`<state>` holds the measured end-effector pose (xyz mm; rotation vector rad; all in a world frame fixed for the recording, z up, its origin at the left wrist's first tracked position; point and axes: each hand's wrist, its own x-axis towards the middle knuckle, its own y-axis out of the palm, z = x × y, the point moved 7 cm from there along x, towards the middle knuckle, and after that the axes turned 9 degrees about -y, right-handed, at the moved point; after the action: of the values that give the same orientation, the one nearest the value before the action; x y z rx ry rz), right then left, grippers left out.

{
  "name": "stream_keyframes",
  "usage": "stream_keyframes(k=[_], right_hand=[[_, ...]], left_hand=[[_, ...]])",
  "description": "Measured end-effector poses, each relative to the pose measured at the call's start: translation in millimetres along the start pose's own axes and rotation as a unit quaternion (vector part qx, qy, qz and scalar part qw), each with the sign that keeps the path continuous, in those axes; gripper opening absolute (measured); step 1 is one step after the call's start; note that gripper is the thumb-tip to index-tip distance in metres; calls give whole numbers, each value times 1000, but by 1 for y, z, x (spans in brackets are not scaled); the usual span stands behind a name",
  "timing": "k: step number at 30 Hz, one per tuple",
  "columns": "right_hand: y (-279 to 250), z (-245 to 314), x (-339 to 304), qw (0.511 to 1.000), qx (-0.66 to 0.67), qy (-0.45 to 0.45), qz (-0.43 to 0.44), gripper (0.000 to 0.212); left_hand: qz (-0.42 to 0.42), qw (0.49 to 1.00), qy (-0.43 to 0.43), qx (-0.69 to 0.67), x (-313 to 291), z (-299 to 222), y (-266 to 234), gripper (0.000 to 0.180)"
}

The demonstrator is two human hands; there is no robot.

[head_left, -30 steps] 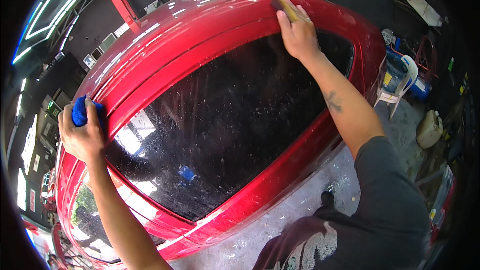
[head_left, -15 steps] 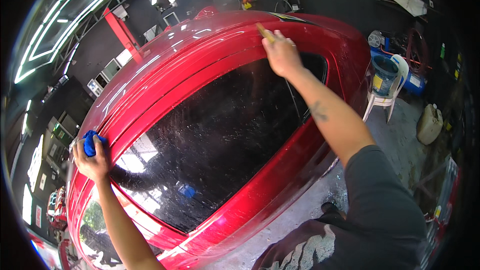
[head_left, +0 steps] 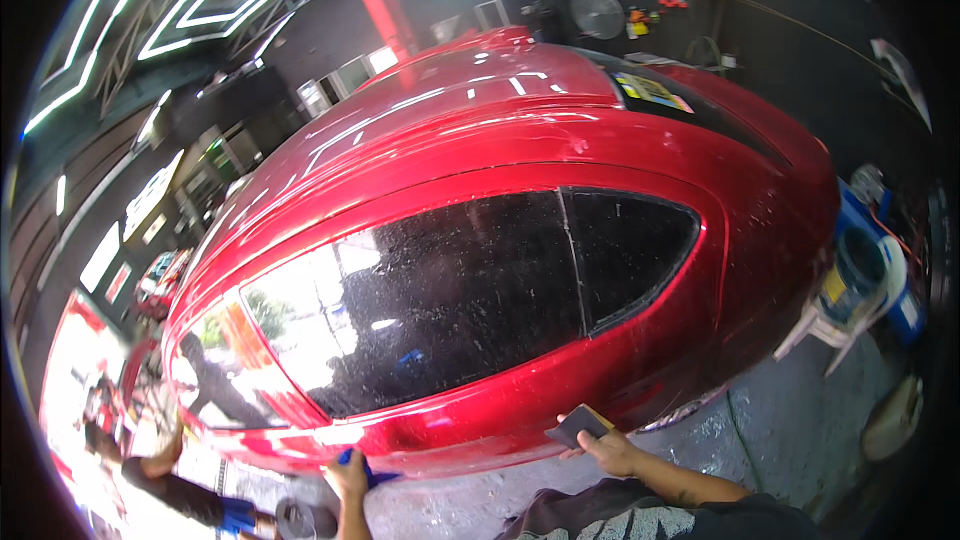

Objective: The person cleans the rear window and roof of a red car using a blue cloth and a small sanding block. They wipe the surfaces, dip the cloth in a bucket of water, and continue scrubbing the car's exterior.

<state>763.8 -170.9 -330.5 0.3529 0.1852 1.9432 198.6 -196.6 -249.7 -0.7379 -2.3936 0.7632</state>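
Note:
A red car [head_left: 470, 145] fills the middle of the view, its dark side window [head_left: 470, 285] speckled with drops or residue. Low beside the car's door, my right hand [head_left: 615, 453] grips a flat dark grey pad [head_left: 577, 425] with a yellowish edge; its exact kind is unclear. My left hand [head_left: 347, 480], farther left along the same side, is closed on a bunched blue cloth [head_left: 378, 478]. Both hands appear in front of the lower door; whether either touches the paint is hard to tell.
Another person [head_left: 160, 485] is at the lower left, near a dark bucket [head_left: 305, 520]. On the right, a white plastic chair [head_left: 838, 325] bears a blue-grey bucket [head_left: 858, 275], with a pale jug [head_left: 893, 418] nearby. A thin hose [head_left: 740, 430] crosses the floor.
My right hand has come down from the roof edge with the pad. The left hand has dropped from the roof side to the lower door, still holding the cloth. My view has shifted.

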Motion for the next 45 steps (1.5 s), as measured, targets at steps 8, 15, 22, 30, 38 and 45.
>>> stream_keyframes(k=[8,15,22,30,38,45], right_hand=[[11,-102,-4,973,-30,154,171,57],[84,-163,-14,937,102,334,20,84],[109,-47,-17,859,421,284,72,99],[148,-21,-40,785,509,281,216,88],[145,-64,-67,835,379,329,227,92],[159,-46,-64,808,399,362,240,83]], left_hand=[[-44,843,-456,-281,-222,133,-15,36],[250,779,-328,-473,-246,-87,40,61],[294,928,134,-186,-300,-210,62,68],[406,862,-138,-270,-269,-113,65,62],[540,667,-353,-373,-316,-40,87,37],[406,727,-370,-412,-316,-32,87,34]])
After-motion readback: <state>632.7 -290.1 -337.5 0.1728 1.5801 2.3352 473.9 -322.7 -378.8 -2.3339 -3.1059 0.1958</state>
